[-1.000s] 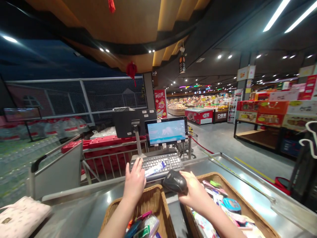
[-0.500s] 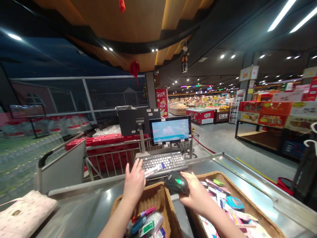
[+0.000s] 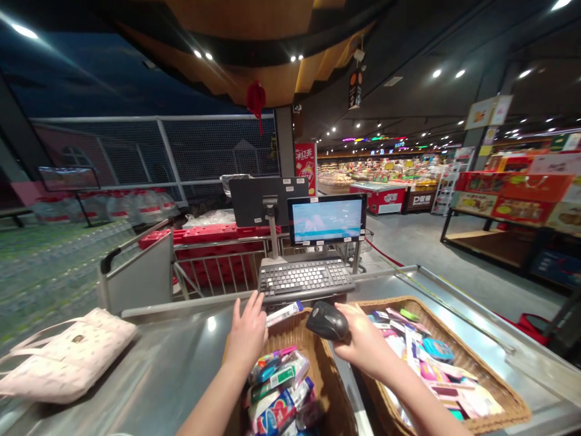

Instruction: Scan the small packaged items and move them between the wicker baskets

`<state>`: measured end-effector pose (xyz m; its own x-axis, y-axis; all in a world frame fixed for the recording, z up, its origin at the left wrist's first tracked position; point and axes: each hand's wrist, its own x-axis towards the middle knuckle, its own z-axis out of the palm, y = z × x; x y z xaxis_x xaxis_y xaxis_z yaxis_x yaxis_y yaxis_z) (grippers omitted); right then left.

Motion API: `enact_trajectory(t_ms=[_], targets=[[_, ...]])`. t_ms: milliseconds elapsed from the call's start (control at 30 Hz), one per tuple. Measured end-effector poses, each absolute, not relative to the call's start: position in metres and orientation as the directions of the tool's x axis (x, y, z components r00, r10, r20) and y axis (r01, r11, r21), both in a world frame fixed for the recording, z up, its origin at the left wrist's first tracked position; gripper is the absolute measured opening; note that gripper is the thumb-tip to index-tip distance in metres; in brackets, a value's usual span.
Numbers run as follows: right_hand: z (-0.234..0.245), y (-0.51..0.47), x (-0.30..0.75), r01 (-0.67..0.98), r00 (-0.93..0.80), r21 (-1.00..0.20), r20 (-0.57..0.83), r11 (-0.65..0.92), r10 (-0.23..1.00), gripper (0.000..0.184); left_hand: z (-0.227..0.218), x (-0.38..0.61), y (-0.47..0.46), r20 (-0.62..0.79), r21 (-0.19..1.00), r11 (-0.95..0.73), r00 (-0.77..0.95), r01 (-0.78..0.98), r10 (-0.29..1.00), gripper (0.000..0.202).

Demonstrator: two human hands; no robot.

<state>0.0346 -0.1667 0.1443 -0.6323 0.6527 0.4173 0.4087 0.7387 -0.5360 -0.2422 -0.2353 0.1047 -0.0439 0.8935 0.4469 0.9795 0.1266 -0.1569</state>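
Note:
My left hand (image 3: 249, 327) is over the left wicker basket (image 3: 324, 375), gripping a slim white-and-blue package (image 3: 284, 313) that sticks out to the right past the thumb side. What the package contains cannot be read. In my right hand (image 3: 358, 332) is a black barcode scanner (image 3: 327, 321), its head pointing left toward the package, with a small space between them. Small packaged goods (image 3: 276, 387) lie in the left basket. Below my right forearm, the right wicker basket (image 3: 492, 363) holds many more colourful small packs.
Beyond the baskets are a black keyboard (image 3: 306, 277) and a lit monitor (image 3: 327, 220), with a second screen (image 3: 254, 201) seen from behind. A pale handbag (image 3: 75, 354) lies on the metal counter (image 3: 172, 363) at left. Metal railings (image 3: 222, 272) stand behind.
My view has tilted down and turned slightly left, showing more of the baskets and handbag. The package has moved off the keyboard's edge toward the left basket. The scanner's green light is now off.

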Motion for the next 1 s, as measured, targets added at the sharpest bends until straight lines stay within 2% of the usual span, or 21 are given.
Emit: enact_trajectory(t_ms=[167, 400, 667, 767, 867, 1000], targets=[[0.139, -0.172, 0.029, 0.415, -0.643, -0.540, 0.396, 0.733, 0.656, 0.044, 0.074, -0.248, -0.256, 0.330, -0.128, 0.095, -0.048, 0.987, 0.943, 0.021], [0.129, -0.180, 0.020, 0.432, -0.676, -0.549, 0.328, 0.716, 0.659, 0.023, 0.039, -0.250, -0.282, 0.103, -0.040, 0.046, -0.041, 0.998, 0.994, 0.030], [0.120, -0.187, 0.017, 0.438, -0.673, -0.613, 0.261, 0.658, 0.692, 0.043, 0.018, -0.254, -0.290, -0.179, 0.003, 0.058, -0.056, 0.998, 0.982, 0.039], [0.125, -0.188, 0.029, 0.442, -0.652, -0.619, 0.275, 0.649, 0.707, 0.040, 0.024, -0.249, -0.279, -0.146, 0.067, 0.021, -0.011, 0.998, 0.989, 0.033], [0.133, -0.187, 0.050, 0.479, -0.616, -0.628, 0.257, 0.614, 0.744, 0.034, 0.040, -0.232, -0.257, -0.058, 0.127, -0.041, 0.049, 0.991, 0.997, 0.037], [0.144, -0.180, 0.088, 0.551, -0.530, -0.613, 0.267, 0.566, 0.805, 0.035, 0.059, -0.187, -0.216, 0.061, 0.190, -0.157, 0.148, 0.969, 0.987, 0.034]])
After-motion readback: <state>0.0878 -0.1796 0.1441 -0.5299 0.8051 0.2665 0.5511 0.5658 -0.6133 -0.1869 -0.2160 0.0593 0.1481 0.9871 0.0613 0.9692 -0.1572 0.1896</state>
